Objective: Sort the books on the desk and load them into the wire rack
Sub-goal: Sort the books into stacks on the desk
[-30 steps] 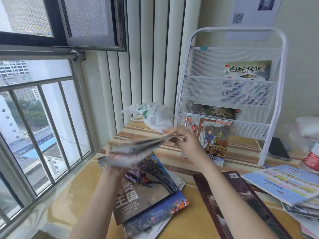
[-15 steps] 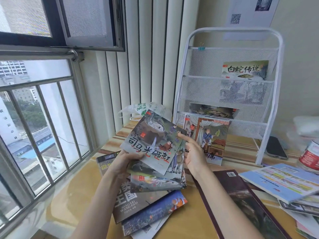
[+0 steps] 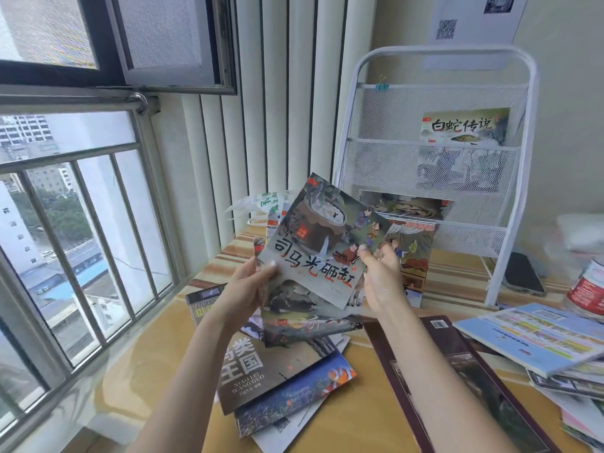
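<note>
I see my left hand (image 3: 250,282) and right hand (image 3: 380,276) each pinching a fanned bunch of picture books (image 3: 313,256), raised above the desk (image 3: 163,338); the white wire rack (image 3: 434,152) stands at 1 o'clock.

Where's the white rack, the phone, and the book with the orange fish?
white rack (image 3: 348,132): head view, on its left frame tube.
phone (image 3: 523,273): head view, middle of its dark screen.
book with the orange fish (image 3: 307,392): head view, on its blue cover.
</note>
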Motion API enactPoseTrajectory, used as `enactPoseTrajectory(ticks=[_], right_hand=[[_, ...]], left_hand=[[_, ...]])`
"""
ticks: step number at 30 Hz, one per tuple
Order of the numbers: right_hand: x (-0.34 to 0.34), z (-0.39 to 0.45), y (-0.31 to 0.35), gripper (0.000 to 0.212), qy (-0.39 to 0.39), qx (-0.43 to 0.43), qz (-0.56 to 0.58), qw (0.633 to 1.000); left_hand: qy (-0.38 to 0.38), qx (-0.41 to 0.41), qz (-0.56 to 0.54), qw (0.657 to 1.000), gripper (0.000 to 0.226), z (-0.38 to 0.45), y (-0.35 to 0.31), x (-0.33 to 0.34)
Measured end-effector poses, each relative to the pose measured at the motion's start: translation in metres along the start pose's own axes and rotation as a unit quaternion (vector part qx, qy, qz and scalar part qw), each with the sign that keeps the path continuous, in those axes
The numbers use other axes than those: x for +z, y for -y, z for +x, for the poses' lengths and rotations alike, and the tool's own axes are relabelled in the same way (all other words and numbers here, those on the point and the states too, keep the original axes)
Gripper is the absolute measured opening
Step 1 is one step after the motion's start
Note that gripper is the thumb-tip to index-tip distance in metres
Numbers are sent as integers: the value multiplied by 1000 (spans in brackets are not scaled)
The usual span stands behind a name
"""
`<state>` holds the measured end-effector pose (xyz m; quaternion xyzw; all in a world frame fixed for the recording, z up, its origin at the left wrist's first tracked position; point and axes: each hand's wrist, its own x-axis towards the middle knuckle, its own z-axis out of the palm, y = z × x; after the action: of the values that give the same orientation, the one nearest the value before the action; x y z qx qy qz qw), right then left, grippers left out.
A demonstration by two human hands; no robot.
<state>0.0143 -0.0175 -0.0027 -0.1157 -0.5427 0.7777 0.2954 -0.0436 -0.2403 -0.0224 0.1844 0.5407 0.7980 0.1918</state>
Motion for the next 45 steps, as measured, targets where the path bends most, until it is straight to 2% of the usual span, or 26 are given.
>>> enactPoseTrajectory(ticks=[5, 8, 10, 14, 24, 28, 32, 33, 35, 36, 38, 40, 45], right_hand=[[-15, 4, 2, 50, -37, 19, 44, 998], [-22, 5, 3, 43, -55, 24, 66, 996], [-30, 4, 4, 51, -64, 40, 82, 994], [-46, 1, -1, 55, -69, 64, 77, 993], [-54, -1, -8, 66, -72, 75, 55, 993], [-55, -1, -12, 66, -44, 78, 39, 995], [-42, -11, -18, 51, 47, 79, 1, 996], [-38, -14, -19, 53, 69, 83, -9, 994], [-32, -18, -20, 77, 91, 88, -40, 991], [-31, -18, -20, 81, 93, 83, -57, 991], [-29, -17, -18, 64, 93, 65, -67, 991], [-29, -13, -17, 55, 95, 44, -69, 992], [-26, -11, -5, 59, 122, 20, -112, 986]], left_hand=[[-32, 60, 43, 997, 28, 2, 1, 8], [-13, 60, 60, 996, 31, 3, 2, 18], [14, 40, 54, 998, 31, 2, 8, 21], [-24, -17, 20, 999, 40, 1, 21, 31], [-12, 1, 7, 1000, 41, -2, 30, 29], [4, 9, 38, 999, 36, -2, 32, 30], [10, 12, 71, 997, 55, -2, 37, 31], [9, 4, 70, 998, 55, -2, 39, 32], [10, -15, 66, 998, 47, -1, 40, 32], [11, -18, 66, 998, 39, -1, 40, 31], [6, -1, 56, 998, 24, 0, 41, 30], [-9, 26, 61, 998, 25, 2, 40, 30], [-28, 53, 107, 993, 28, 3, 32, 25]])
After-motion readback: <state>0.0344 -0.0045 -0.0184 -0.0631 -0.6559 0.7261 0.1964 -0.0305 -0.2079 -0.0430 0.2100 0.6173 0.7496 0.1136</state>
